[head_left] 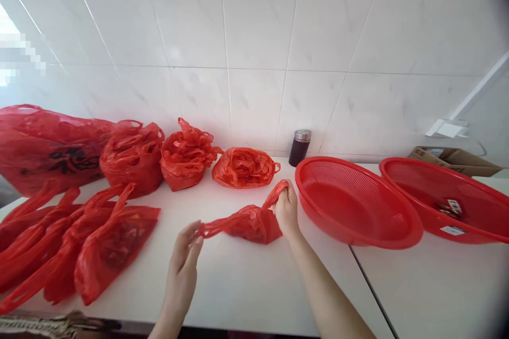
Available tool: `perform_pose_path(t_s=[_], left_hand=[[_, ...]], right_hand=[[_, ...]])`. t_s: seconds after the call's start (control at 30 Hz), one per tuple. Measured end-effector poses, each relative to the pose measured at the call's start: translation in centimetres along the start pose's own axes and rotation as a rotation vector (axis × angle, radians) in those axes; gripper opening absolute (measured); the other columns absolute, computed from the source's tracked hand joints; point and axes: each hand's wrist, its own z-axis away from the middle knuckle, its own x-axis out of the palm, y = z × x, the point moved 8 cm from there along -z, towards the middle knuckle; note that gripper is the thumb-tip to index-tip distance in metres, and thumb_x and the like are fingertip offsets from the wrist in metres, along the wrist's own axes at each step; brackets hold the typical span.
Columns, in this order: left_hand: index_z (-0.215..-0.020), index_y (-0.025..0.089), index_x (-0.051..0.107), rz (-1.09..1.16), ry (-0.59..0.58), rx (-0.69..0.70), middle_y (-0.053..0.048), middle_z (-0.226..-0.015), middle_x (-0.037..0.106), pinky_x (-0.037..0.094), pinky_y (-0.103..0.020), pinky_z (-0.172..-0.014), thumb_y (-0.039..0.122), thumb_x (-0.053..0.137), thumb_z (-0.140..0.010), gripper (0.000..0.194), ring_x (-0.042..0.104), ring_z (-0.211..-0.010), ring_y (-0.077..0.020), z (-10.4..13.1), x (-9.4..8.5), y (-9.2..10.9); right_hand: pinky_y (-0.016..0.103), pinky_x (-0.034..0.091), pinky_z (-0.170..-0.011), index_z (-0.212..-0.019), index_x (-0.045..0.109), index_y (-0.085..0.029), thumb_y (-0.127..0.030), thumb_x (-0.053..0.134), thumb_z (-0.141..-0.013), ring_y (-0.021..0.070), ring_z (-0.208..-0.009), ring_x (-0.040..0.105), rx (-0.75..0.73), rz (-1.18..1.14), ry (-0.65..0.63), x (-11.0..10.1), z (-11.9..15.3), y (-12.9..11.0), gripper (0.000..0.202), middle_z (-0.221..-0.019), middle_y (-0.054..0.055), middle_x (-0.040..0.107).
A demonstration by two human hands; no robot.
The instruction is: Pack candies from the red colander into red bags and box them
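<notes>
A small red plastic bag (252,224) rests on the white table in front of me, with its two handles pulled apart. My left hand (185,251) pinches the end of one handle, stretched out to the left. The other handle is gripped by my right hand (286,206), held up and to the right of the bag. Whatever is inside the bag cannot be made out. Just behind it lies a crumpled red bag (246,168), and close to my right hand stands a red perforated basket (350,198).
Several filled red bags (115,249) lie at the left, with larger red bags (133,156) behind. A dark flask (300,147) stands by the tiled wall. To the right are a second red basket (433,190) with small items inside and a cardboard box (457,159).
</notes>
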Motion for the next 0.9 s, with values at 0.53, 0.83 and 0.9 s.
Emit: perform_pose_path(t_s=[0.53,0.83,0.9], left_hand=[[-0.102,0.022,0.053,-0.330,-0.403,0.304,-0.006,-0.098,0.067,0.046,-0.034,-0.076,0.032,0.030,-0.097,0.026,0.061,-0.085,-0.0194,-5.0,8.8,9.2],[-0.085,0.020,0.064,-0.382,-0.591,0.167,-0.002,-0.081,0.068,0.045,-0.029,-0.062,0.049,0.059,-0.080,0.030,0.060,-0.070,-0.0173,-6.9,4.5,6.4],[-0.086,0.020,0.068,-0.426,-0.619,0.135,-0.002,-0.079,0.069,0.045,-0.029,-0.062,0.048,0.066,-0.073,0.031,0.061,-0.070,-0.0187,-7.7,3.1,5.8]], right_hand=[[0.035,0.049,-0.086,-0.117,0.051,-0.027,-0.043,0.056,-0.086,0.0203,-0.100,0.064,-0.118,-0.128,-0.233,0.3,2.0,-3.8,0.035,-0.110,0.004,0.066],[0.031,0.048,-0.074,-0.084,0.062,-0.019,-0.041,0.058,-0.083,0.0196,-0.080,0.062,-0.120,0.005,-0.551,5.4,3.2,0.2,0.023,-0.087,0.004,0.069],[0.031,0.048,-0.076,-0.085,0.062,-0.019,-0.040,0.058,-0.083,0.0194,-0.082,0.062,-0.109,-0.008,-0.574,6.5,3.7,0.6,0.021,-0.088,0.004,0.069]])
